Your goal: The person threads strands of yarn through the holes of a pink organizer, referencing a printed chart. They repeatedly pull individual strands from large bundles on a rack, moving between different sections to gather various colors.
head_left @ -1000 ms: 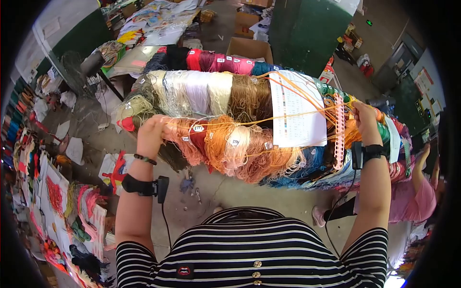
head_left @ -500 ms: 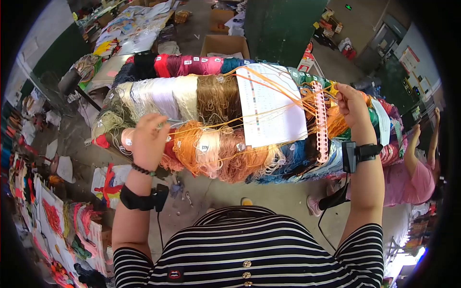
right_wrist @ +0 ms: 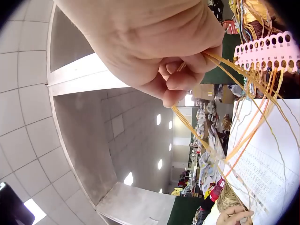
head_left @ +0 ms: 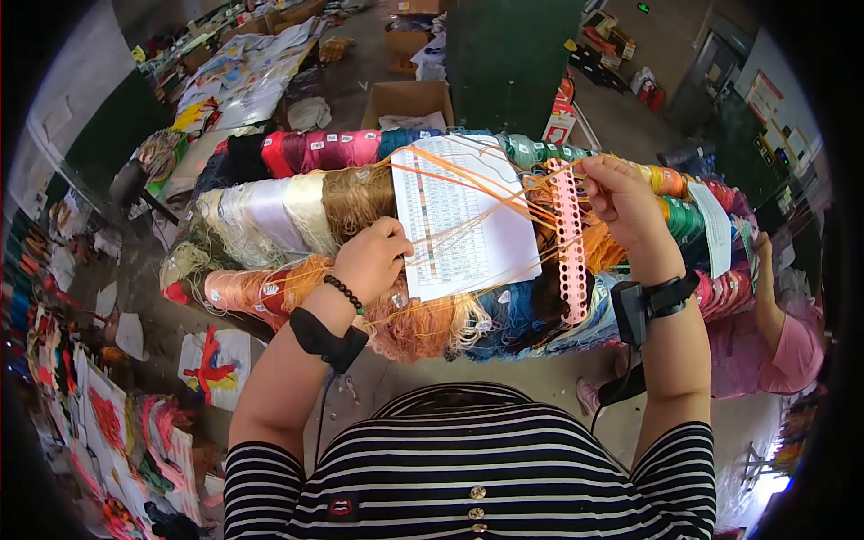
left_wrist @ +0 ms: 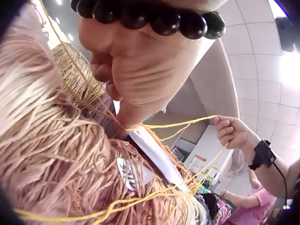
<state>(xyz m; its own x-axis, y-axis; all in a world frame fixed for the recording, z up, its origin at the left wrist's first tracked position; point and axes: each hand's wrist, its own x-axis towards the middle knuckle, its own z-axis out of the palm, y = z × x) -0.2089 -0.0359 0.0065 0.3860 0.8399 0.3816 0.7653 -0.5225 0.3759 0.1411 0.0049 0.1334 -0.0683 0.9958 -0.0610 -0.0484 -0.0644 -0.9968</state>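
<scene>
My right hand (head_left: 621, 198) pinches yellow-orange threads (right_wrist: 190, 129) between thumb and fingers, just right of a pink thread card (head_left: 570, 243) with holes along both edges. Orange strands hang from that card in the right wrist view. From the right hand the thread runs across a printed colour chart (head_left: 468, 243) to my left hand (head_left: 371, 265). Fingers bent, the left hand holds the yellow thread (left_wrist: 178, 124) at its fingertips, by the chart's left edge. Below it are pinkish-tan skeins (left_wrist: 61, 140) with a paper label (left_wrist: 133, 174); its palm hides part of the grip.
Rows of colourful skeins fill the rack, with white and cream skeins (head_left: 288, 205) behind. A second sheet (head_left: 711, 229) lies at right, beside a person in pink (head_left: 765, 351). An open cardboard box (head_left: 409, 103) stands behind; embroidery pieces (head_left: 99, 396) are at left.
My left hand has moved right from the rack's left end to the chart's left edge. The right hand stays beside the pink card, while the head view has shifted.
</scene>
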